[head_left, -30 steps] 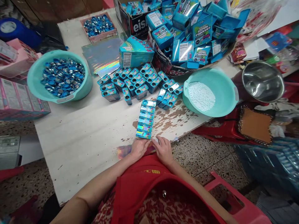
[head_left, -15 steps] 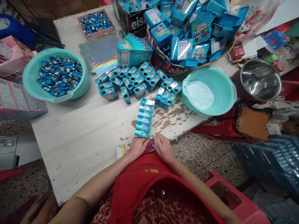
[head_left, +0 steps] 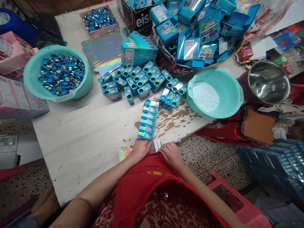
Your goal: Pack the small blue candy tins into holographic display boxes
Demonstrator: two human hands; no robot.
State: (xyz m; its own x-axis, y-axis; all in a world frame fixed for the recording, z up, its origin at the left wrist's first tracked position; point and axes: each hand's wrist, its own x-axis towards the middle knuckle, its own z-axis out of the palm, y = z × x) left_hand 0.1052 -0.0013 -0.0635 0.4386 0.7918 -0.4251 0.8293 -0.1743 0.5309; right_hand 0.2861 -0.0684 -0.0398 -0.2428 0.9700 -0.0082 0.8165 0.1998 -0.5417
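Note:
A short row of blue candy tins (head_left: 148, 118) stands on the white table, running toward me. Just at its near end, my left hand (head_left: 141, 148) is closed over a shiny holographic sheet (head_left: 124, 153) at the table edge; its fingertips are partly hidden. White strips (head_left: 157, 145) show on the sheet between my hands. My right hand (head_left: 172, 155) is beside them at the right, its fingers bent and pressed together near the sheet's right end. Whatever the right fingertips hold is too small to make out.
More open blue tins (head_left: 140, 79) stand behind the row. A teal basin (head_left: 229, 90) holds white pellets; another teal basin (head_left: 28, 77) holds blue-and-silver caps. Cartons piled with blue tins (head_left: 166, 31) are at the back. A steel pot (head_left: 268, 82) is at right.
My right hand has drawn slightly right and toward me, its fingers closing in. White strips now show between the hands. My left hand stays at the sheet.

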